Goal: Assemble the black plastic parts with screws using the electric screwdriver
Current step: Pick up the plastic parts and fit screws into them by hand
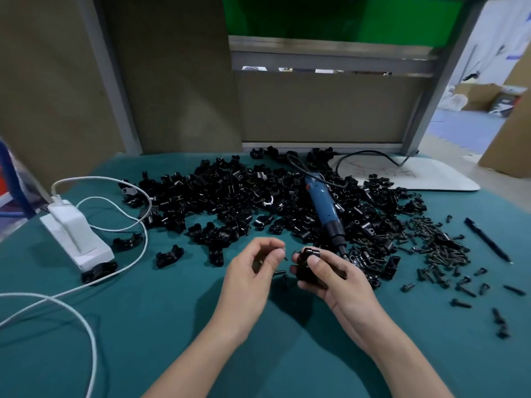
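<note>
My right hand (330,278) grips a black plastic part (309,265) just above the green cloth, thumb across its front. My left hand (253,271) pinches a small black screw (281,252) whose tip points right toward that part, a short gap between them. Two more screws (283,275) lie on the cloth under my hands. The blue electric screwdriver (324,208) lies untouched on the big heap of black plastic parts (230,196), bit toward me. A pile of dark screws (439,245) sits to the right.
A white power adapter (76,232) with white cables (120,262) occupies the left side. A black pen (487,239) lies at far right, a white mat (416,175) at the back right. Stray black parts and screws dot the green cloth (161,326).
</note>
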Tool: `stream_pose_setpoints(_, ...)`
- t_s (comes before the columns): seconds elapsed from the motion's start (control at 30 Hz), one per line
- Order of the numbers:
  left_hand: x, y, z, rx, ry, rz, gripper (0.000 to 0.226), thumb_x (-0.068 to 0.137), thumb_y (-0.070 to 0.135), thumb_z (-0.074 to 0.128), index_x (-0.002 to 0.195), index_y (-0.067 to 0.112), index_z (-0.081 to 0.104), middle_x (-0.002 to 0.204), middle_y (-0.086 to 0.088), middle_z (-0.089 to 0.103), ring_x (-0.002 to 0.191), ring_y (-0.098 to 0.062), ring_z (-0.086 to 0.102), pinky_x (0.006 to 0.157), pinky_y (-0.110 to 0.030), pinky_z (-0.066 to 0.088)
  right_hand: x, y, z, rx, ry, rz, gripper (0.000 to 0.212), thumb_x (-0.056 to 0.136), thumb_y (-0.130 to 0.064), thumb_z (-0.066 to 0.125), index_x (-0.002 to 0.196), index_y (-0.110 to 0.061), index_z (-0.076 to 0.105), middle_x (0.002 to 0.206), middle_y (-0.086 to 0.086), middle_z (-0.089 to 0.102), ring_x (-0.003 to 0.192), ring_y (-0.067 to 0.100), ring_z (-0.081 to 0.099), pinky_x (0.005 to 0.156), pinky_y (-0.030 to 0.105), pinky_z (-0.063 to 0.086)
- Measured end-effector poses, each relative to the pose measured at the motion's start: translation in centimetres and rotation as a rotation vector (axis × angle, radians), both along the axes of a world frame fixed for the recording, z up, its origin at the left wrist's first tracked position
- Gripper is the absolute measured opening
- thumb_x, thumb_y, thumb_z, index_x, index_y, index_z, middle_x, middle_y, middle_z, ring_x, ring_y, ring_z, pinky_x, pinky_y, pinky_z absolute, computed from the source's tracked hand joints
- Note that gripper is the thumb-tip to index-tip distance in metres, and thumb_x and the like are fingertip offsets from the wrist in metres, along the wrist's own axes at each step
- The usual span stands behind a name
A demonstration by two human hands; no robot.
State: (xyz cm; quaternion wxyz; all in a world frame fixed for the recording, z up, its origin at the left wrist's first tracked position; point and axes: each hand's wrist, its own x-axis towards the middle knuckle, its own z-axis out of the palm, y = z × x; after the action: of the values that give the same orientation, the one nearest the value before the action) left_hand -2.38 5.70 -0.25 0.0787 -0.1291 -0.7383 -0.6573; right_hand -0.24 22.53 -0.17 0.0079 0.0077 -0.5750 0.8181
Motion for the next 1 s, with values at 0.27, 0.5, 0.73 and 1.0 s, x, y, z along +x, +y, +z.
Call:
stream_pose_setpoints(0.27,0.08,0.56,0.57,0.214,-0.162,-0.074,0.016,0.097,0.009,0.065,0.107,0.020,0.070,0.091,0.005,0.077,0.085,-0.008,0.072,0.078,-0.016,0.054,0.15,-0.12,-0.23,0.012,0.012,0.018,0.032,0.082,-0.030,0.076,0.110,-0.017,0.078,0.117,0.016,0.076,0.114,0.030,0.072,0.084,0.036,0.062)
stream_pose_setpoints(0.5,0.18,0.65,0.41,0.195,-0.155,-0.079,0.013,0.095,0.011,0.067,0.105,0.019,0.071,0.090,0.003,0.077,0.084,-0.010,0.073,0.077,-0.018,0.055,0.23,-0.19,-0.27,0.049,0.050,0.034,0.029,0.087,-0.030,0.077,0.115,-0.024,0.077,0.117,0.013,0.076,0.112,0.029,0.073,0.086,0.033,0.061)
stream_pose_setpoints(0.73,0.00,0.62,0.20,0.228,-0.207,-0.089,0.009,0.093,0.014,0.069,0.101,0.012,0.071,0.081,0.001,0.076,0.074,-0.009,0.071,0.069,-0.018,0.056,0.03,-0.05,-0.73,0.080,0.055,0.013,0.039,0.078,-0.041,0.080,0.113,-0.024,0.077,0.116,0.010,0.076,0.109,0.028,0.073,0.087,0.034,0.061)
stream_pose_setpoints(1.0,-0.20,0.48,0.08,0.177,-0.208,-0.089,0.008,0.093,0.016,0.069,0.100,0.013,0.072,0.079,0.004,0.076,0.070,-0.006,0.069,0.067,-0.015,0.053,0.03,-0.06,-0.72,0.111,0.051,0.008,0.038,0.078,-0.043,0.079,0.113,-0.026,0.077,0.112,0.009,0.077,0.104,0.025,0.075,0.081,0.030,0.060)
